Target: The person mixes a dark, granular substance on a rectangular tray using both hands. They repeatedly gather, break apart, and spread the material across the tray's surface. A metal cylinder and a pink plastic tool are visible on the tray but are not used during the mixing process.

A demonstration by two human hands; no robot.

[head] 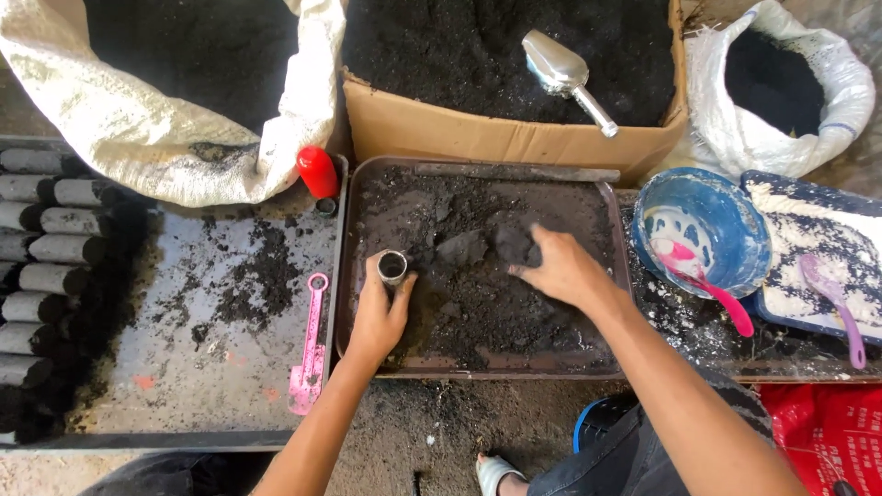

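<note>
Black powder (478, 276) is spread across a shallow brown tray (478, 367) at the middle of the scene. A small metal tube (392, 266) is held upright at the left side of the tray, gripped from below by the left hand (378, 317) with the fingers wrapped around it, open end up. A dark clump (516, 244) of the powder is pinched by the right hand (560, 268), fingers curled together, to the right of the tube and apart from it. Far from the tray, a cardboard box (505, 138) of powder is seen with a metal scoop (562, 72) lying in it. A pink tool (310, 344) lies on the metal sheet left of the tray, and rows of dark cylinders (46, 276) are stacked at the far left edge. A blue bowl (707, 230) stands to the right.
</note>
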